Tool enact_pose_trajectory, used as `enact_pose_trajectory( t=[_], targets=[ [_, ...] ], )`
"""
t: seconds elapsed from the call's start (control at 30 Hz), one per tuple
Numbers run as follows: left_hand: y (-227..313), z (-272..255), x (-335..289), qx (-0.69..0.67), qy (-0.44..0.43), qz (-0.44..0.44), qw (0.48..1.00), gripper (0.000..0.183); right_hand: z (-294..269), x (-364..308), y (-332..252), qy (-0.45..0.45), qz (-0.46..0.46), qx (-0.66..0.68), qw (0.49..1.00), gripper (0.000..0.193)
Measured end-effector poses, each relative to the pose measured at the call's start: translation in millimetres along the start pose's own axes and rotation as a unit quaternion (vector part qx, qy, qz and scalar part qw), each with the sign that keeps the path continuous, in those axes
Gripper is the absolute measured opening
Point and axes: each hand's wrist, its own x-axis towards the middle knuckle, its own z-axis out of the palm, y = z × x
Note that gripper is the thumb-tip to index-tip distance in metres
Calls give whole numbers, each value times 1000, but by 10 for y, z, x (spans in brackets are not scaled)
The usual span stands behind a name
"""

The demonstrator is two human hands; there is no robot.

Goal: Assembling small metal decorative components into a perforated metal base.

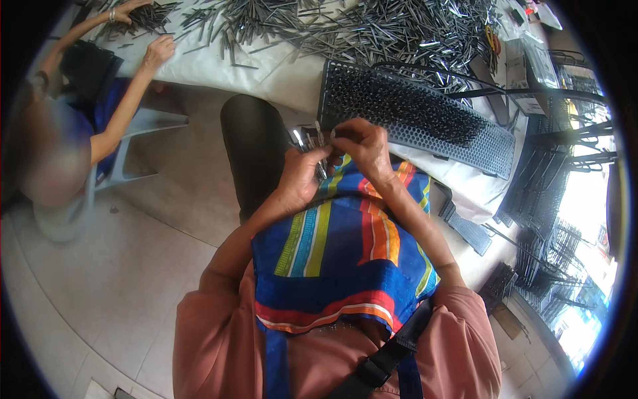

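My left hand is closed round a small bunch of thin metal strips, which stick up past the fingers above my lap. Right beside it, my right hand has thumb and forefinger pinched together at the bunch, on what looks like the end of one strip; the fingers partly hide it. Just beyond my right hand, a black perforated tray lies tilted at the table's edge, many of its holes filled with upright dark pieces. A striped blue apron covers my lap below both hands.
A large heap of loose dark metal strips spreads over the white-covered table. Pliers with coloured handles lie at its right. At the left, another person's hands work at the strips. Stacked black racks stand on the right.
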Motion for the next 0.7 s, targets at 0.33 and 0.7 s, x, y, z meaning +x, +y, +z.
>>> enact_pose_trajectory(
  t=[0.33,0.7],
  targets=[
    [-58,85,-11,-15,52,7,998,12,50,-74,43,29,125,110,986,10],
    [-212,-83,-7,27,43,-61,997,16,-96,183,94,196,-54,60,977,5]
  ],
)
